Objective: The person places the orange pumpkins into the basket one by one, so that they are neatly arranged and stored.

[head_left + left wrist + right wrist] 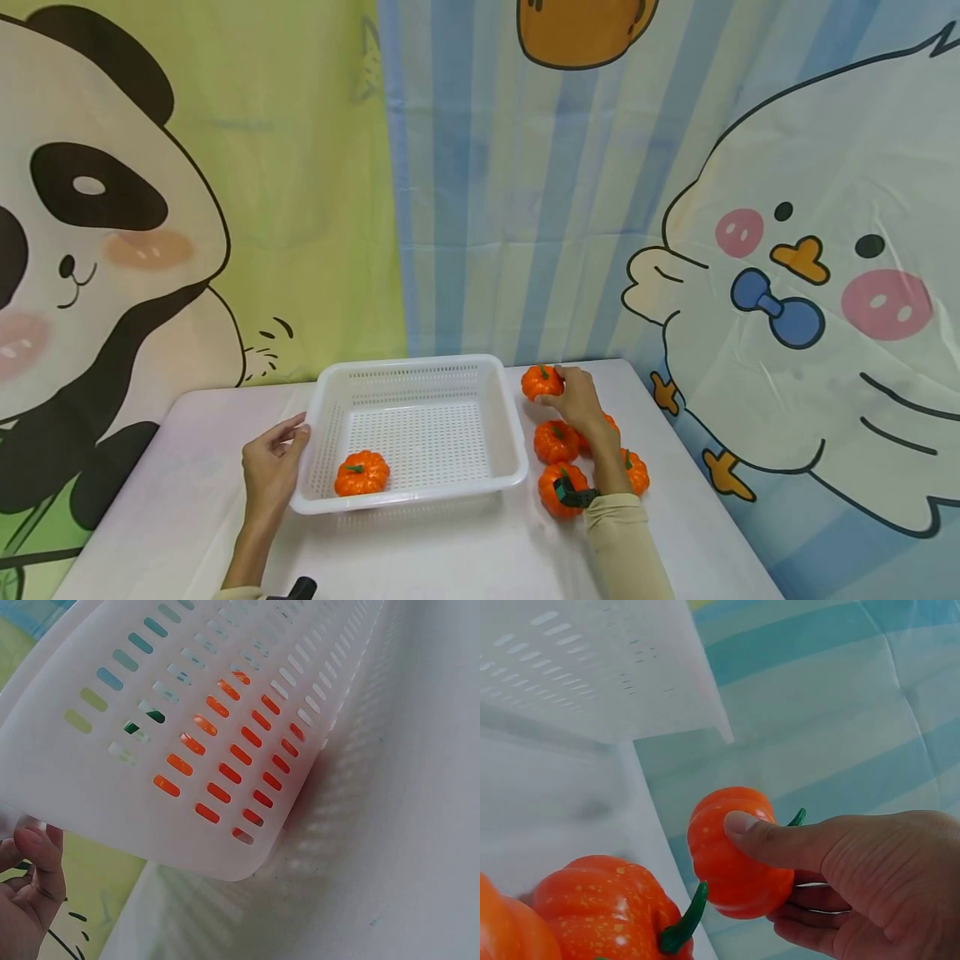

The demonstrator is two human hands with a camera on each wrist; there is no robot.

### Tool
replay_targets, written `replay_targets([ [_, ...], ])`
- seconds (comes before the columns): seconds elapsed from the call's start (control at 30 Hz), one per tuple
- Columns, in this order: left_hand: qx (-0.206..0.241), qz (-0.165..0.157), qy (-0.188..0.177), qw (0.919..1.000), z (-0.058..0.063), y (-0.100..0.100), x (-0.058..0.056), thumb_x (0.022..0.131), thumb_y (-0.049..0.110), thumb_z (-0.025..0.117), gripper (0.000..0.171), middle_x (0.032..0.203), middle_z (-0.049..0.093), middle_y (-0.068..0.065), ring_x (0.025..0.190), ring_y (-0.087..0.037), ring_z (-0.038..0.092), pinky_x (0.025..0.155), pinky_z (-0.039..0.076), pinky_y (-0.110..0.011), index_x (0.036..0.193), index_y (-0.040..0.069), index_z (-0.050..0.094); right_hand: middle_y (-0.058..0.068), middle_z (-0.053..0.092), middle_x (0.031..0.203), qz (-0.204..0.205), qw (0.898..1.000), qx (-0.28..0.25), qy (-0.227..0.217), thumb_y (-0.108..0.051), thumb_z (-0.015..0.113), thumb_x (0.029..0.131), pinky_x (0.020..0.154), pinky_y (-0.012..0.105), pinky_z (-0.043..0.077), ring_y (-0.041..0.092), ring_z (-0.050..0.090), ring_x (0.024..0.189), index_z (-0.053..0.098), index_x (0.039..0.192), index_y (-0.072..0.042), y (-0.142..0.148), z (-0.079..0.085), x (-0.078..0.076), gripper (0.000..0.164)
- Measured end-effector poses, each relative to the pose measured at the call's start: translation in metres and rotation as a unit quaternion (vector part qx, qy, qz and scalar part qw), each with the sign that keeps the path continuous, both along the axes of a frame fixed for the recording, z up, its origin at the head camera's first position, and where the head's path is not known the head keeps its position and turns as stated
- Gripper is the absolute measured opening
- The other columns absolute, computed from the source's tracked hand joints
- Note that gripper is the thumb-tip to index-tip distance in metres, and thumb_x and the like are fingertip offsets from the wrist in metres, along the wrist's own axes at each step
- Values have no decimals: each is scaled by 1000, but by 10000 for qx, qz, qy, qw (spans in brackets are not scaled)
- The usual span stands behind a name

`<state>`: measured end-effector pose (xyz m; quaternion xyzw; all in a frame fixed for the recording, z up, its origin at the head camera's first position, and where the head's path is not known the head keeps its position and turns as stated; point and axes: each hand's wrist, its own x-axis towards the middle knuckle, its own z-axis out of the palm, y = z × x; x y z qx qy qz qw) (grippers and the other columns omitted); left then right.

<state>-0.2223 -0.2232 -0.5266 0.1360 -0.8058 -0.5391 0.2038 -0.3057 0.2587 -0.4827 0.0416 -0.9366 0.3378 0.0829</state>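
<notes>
My left hand (272,467) pinches the left rim of a white plastic basket (408,502) with slotted walls; in the left wrist view the fingertips are at the basket's edge. One orange toy pumpkin (362,473) with a green stem sits in the basket's front left corner, and its orange shows through the slots in the left wrist view. At the table's back right, my right hand (581,400) grips another small pumpkin (739,851), thumb on one side and fingers around the other.
Several more pumpkins, such as a middle one (556,442) and a front one (561,492), lie right of the basket, some partly behind my right forearm. The white table (420,558) ends at a printed curtain (480,208) with a panda and a white bird.
</notes>
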Motion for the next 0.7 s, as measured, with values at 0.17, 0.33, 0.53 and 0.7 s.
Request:
replay_targets([
  [0.17,24,-16,15,10000,0,0,0,108,21,68,34,115,77,-21,71,1,61,62,51,-15,136,3,76,30,66,147,29,10000,-18,61,-15,90,91,120,59,47,45,64,133,57,149,13,0,5,3,73],
  [0.33,24,-28,46,10000,0,0,-1,108,22,68,35,115,77,-21,72,0,61,63,51,-14,136,3,76,28,70,142,50,9996,-103,245,-16,91,90,118,59,50,44,66,128,61,146,12,-1,13,7,70],
  [0.53,23,-22,71,10000,0,-1,-1,108,22,68,35,114,77,-21,72,1,61,63,51,-14,136,3,76,26,72,138,3,9995,-80,291,-19,92,89,116,58,51,42,66,125,63,145,10,-3,21,10,69],
  [0.7,29,2,37,10000,-1,0,0,108,22,68,35,115,77,-21,72,1,61,63,51,-14,136,3,76,30,67,145,-36,9996,-42,288,-20,91,90,119,61,47,47,62,133,58,149,13,-4,24,12,74],
])
